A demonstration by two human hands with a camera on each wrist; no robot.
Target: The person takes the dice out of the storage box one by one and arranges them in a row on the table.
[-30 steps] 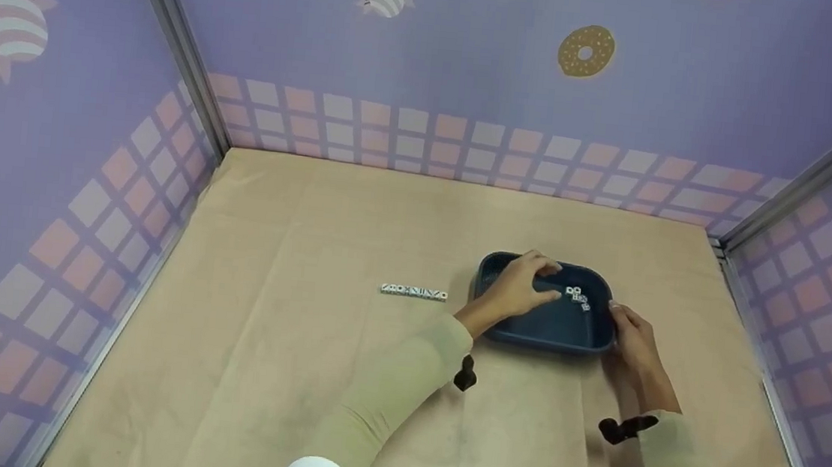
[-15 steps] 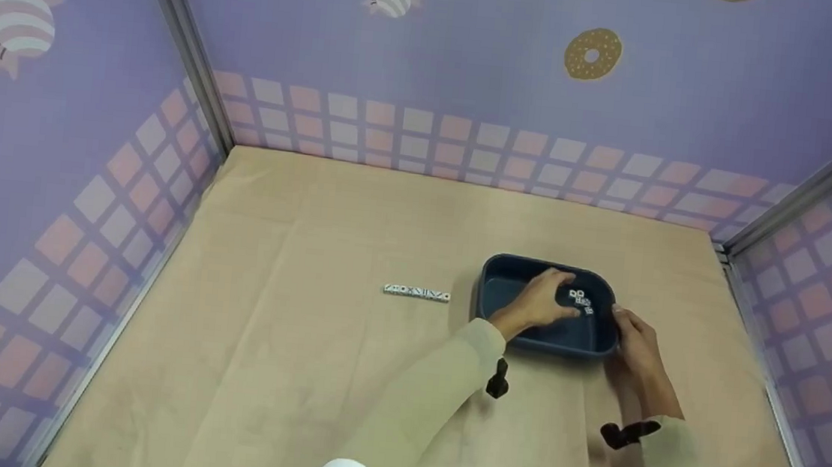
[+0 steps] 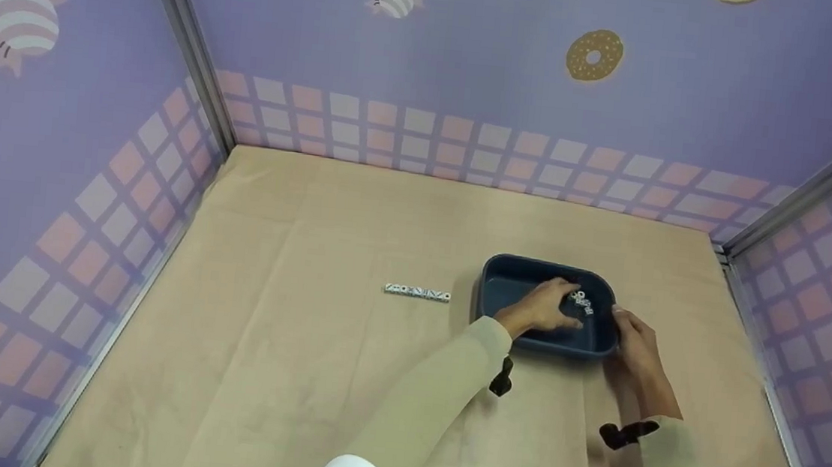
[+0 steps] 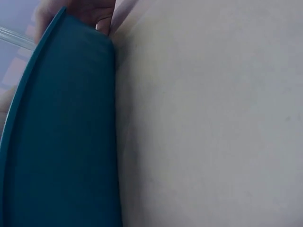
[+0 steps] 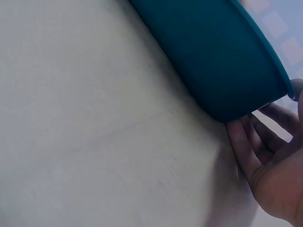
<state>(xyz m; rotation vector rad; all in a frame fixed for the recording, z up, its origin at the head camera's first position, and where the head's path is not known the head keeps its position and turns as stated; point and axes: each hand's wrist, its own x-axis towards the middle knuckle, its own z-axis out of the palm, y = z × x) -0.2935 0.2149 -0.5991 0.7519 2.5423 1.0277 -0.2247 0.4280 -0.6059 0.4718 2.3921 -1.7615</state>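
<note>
A dark blue rectangular tub (image 3: 557, 336) stands right of centre in the head view. Inside it, near the right end, lies a small cluster of white cubes (image 3: 582, 301) with dark marks. My left hand (image 3: 547, 307) reaches into the tub, thumb and index finger apart, fingertips right at the cubes and hiding part of them. At the tub's right end, my right hand (image 3: 638, 343) grips the wall, thumb at the rim and fingers (image 5: 241, 142) against the underside of the corner. The left wrist view shows mostly the tub's outer wall (image 4: 71, 123).
A straight row of similar marked cubes (image 3: 417, 292) lies on the beige cloth (image 3: 286, 342) left of the tub. Purple panels (image 3: 469, 57) with a pink and white check stand at the back and both sides, joined by metal posts (image 3: 198, 56).
My left hand has moved right and slightly down inside the tub, up to the cubes. My right hand keeps its hold at the tub's right end.
</note>
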